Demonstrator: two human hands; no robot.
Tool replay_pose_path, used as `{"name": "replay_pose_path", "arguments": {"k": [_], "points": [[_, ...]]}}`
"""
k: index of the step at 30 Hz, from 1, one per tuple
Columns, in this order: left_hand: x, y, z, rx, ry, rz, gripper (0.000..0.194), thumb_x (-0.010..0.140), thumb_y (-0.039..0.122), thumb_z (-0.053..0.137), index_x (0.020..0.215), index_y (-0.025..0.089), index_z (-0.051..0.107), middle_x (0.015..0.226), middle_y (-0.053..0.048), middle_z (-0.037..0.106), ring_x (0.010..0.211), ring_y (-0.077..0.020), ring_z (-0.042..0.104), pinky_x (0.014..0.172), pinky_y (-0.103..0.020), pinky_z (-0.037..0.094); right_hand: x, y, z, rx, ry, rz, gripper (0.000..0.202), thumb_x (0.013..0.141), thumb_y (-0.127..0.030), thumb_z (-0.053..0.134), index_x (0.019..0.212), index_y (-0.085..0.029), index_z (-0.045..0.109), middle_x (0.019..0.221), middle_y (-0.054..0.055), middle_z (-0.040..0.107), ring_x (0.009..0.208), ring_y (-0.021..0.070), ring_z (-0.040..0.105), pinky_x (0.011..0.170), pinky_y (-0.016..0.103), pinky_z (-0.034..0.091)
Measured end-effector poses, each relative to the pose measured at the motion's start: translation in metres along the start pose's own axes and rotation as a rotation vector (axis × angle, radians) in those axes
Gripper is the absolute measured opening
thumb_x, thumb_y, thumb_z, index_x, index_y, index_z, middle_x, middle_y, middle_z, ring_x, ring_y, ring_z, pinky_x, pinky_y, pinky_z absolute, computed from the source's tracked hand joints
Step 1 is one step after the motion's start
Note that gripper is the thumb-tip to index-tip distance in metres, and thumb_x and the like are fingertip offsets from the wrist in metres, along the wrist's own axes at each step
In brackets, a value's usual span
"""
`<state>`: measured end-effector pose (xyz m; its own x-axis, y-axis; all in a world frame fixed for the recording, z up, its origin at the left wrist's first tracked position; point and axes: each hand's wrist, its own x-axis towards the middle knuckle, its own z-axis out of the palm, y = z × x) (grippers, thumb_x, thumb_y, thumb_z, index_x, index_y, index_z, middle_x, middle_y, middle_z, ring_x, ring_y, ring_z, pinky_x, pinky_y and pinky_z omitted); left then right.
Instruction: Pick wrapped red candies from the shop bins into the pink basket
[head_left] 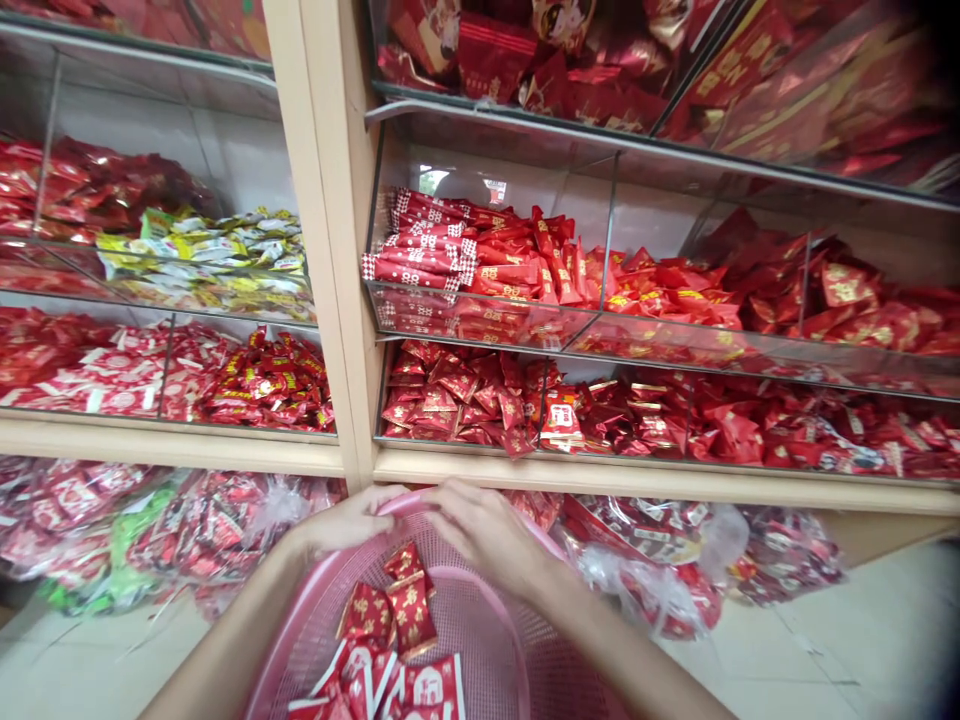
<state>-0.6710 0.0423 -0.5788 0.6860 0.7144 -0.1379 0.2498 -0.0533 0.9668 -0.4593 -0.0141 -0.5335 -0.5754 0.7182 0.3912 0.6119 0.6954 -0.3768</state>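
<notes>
A pink plastic mesh basket (484, 640) is directly in front of me at the bottom of the head view, against the shelf's lower edge. My left hand (349, 522) grips its far rim from the left, thumb towards the inside. On the same rim, slightly to the right, my right hand (484, 530) has its fingers curled over the edge. Inside the basket lie a few red packets with gold print (367, 612) and several red-and-white packets (429, 688). The near side of the basket is out of frame.
Wooden shelves (319, 200) with clear dividers hold heaps of red wrapped sweets (450, 395). Yellow-and-white packets (225, 245) fill one left compartment. Below, tied clear bags of sweets (652, 580) rest on the pale tiled floor (795, 650), on both sides of the basket.
</notes>
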Motion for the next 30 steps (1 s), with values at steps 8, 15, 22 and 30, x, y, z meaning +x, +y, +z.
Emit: {"name": "replay_pose_path", "arguments": {"k": [8, 15, 22, 30], "points": [[0.000, 0.000, 0.001, 0.042, 0.010, -0.049, 0.042, 0.074, 0.019, 0.055, 0.116, 0.020, 0.057, 0.115, -0.001, 0.063, 0.107, -0.0189, 0.054, 0.092, -0.026, 0.040, -0.029, 0.043, -0.032, -0.259, 0.443, 0.123, 0.021, 0.088, -0.021, 0.045, 0.108, -0.018, 0.052, 0.100, 0.010, 0.056, 0.092, 0.0198, 0.055, 0.078, 0.031, 0.047], [-0.002, -0.002, -0.001, 0.101, 0.050, -0.085, 0.043, 0.074, 0.023, 0.056, 0.116, 0.019, 0.057, 0.118, -0.001, 0.062, 0.102, -0.0192, 0.056, 0.088, -0.025, 0.042, -0.027, 0.053, -0.035, -0.322, 0.434, 0.191, 0.022, 0.090, -0.020, 0.040, 0.105, -0.018, 0.055, 0.103, 0.010, 0.053, 0.093, 0.0193, 0.055, 0.078, 0.030, 0.047], [-0.003, -0.009, -0.004, 0.121, 0.065, -0.092, 0.042, 0.075, 0.024, 0.056, 0.116, 0.019, 0.056, 0.113, -0.001, 0.063, 0.101, -0.0191, 0.056, 0.087, -0.025, 0.042, -0.014, 0.054, -0.047, -0.195, 0.528, 0.142, 0.021, 0.091, -0.021, 0.039, 0.096, -0.017, 0.059, 0.096, 0.008, 0.058, 0.090, 0.0172, 0.055, 0.081, 0.029, 0.043], [-0.003, -0.004, -0.001, 0.098, 0.062, -0.089, 0.040, 0.075, 0.026, 0.056, 0.114, 0.019, 0.057, 0.113, -0.001, 0.063, 0.103, -0.0197, 0.055, 0.090, -0.026, 0.041, 0.002, 0.056, -0.066, 0.228, 0.649, 0.403, 0.022, 0.083, -0.038, 0.051, 0.080, -0.017, 0.059, 0.059, -0.002, 0.052, 0.050, 0.0106, 0.042, 0.051, 0.023, 0.034]]}}
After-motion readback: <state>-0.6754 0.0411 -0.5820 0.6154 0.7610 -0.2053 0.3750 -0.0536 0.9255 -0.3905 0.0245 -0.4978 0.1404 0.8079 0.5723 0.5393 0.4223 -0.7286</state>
